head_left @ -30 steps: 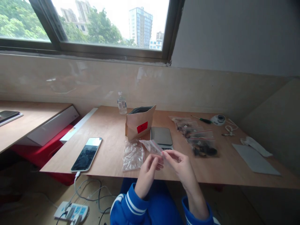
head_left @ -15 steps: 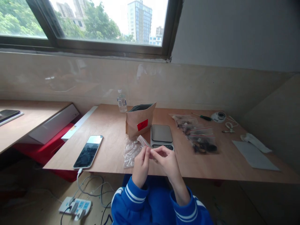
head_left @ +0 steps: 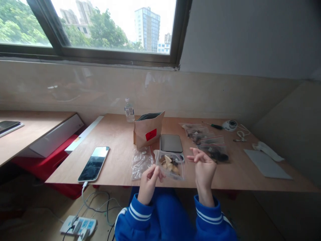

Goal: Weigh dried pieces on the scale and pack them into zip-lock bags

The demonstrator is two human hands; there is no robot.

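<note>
Between finger and thumb, my left hand (head_left: 150,180) pinches the edge of a clear zip bag (head_left: 171,166) that holds pale yellowish and brown dried pieces. The bag hangs in front of the digital scale (head_left: 171,143) and covers part of its display. My right hand (head_left: 203,167) is raised to the right of the bag, apart from it, fingers spread with nothing in them. Left of the scale stands a brown paper pouch (head_left: 144,132) with a red label, its top open. Empty clear bags (head_left: 140,165) lie in front of the pouch.
Several filled zip bags (head_left: 213,142) overlap on the right. Beyond them are a screwdriver (head_left: 216,126), a white camera (head_left: 230,125), and a grey sheet (head_left: 267,164) under a white cloth (head_left: 268,150). A plugged-in phone (head_left: 94,164) lies left, near a water bottle (head_left: 129,111).
My right hand has let go of the bag and moved right, its fingers opening. The bag has turned, so its contents now show, with only my left hand holding it.
</note>
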